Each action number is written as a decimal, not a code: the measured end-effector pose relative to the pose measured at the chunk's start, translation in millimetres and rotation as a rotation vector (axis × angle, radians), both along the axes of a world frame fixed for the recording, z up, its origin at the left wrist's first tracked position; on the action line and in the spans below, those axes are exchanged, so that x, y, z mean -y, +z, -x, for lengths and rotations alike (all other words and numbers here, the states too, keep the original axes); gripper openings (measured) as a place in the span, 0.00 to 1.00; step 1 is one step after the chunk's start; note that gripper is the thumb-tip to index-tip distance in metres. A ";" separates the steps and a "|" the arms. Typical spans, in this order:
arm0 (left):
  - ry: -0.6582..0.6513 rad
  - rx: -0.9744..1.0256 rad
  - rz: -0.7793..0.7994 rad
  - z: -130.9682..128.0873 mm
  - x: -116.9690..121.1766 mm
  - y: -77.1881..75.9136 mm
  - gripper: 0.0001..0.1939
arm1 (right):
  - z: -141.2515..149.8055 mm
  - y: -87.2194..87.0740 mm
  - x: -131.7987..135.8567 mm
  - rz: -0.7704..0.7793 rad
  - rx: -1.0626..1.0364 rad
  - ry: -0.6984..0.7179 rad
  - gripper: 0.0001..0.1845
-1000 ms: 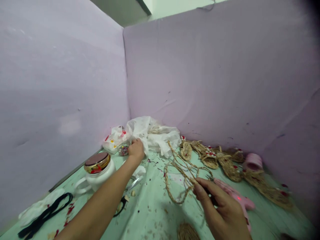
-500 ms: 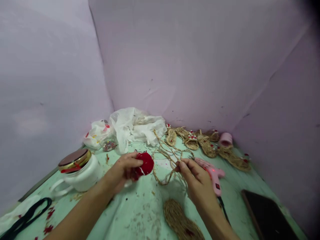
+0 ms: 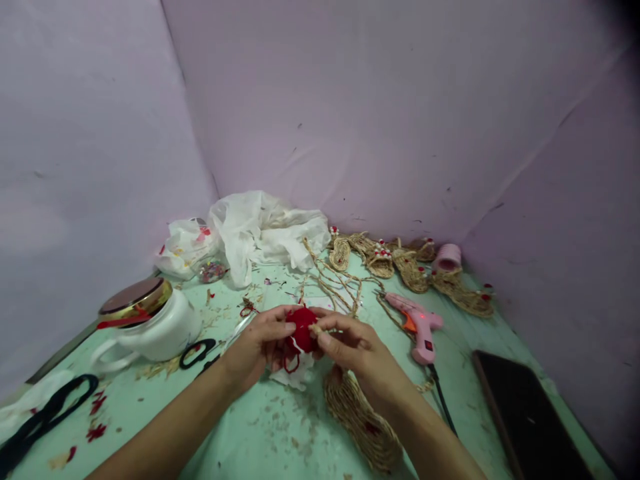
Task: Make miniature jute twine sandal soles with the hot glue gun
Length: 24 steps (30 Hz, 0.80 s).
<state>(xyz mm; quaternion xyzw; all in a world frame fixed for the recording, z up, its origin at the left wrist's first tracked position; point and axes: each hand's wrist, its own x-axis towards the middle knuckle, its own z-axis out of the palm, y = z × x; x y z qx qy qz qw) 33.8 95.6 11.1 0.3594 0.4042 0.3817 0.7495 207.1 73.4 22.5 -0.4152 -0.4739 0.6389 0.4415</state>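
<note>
A small red bundle of yarn (image 3: 301, 328), round with a loose strand hanging below, is held between the thumb and fingers of my left hand (image 3: 263, 337). My right hand (image 3: 345, 340) meets it from the right, its thumb and forefinger pinching a small tan end of what looks like jute rope (image 3: 315, 329) against the yarn. Several loose loops of braided jute cord (image 3: 327, 280) spread behind the hands. Under the right wrist lies a coiled jute sole (image 3: 365, 427) with a red spot on it. White crumpled scraps (image 3: 295, 377) lie beneath the yarn.
A pink glue gun (image 3: 423, 327) with a lit red light lies right, near a dark phone-like slab (image 3: 530, 420). Several jute slippers (image 3: 410, 270) line the back. A white teapot-shaped jar (image 3: 160, 333), scissors (image 3: 197, 353), dark cord (image 3: 45, 420) and plastic bags (image 3: 265, 233) are left and behind.
My right hand has moved left from the jute cord's loops to the red yarn, bringing a tan end against it. Both hands now meet. The scissors' handle has come into view.
</note>
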 end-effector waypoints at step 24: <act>0.725 -1.602 -0.890 44.4 -45.2 53.0 0.20 | -23.2 0.5 -19.3 -0.052 -0.216 -0.484 0.11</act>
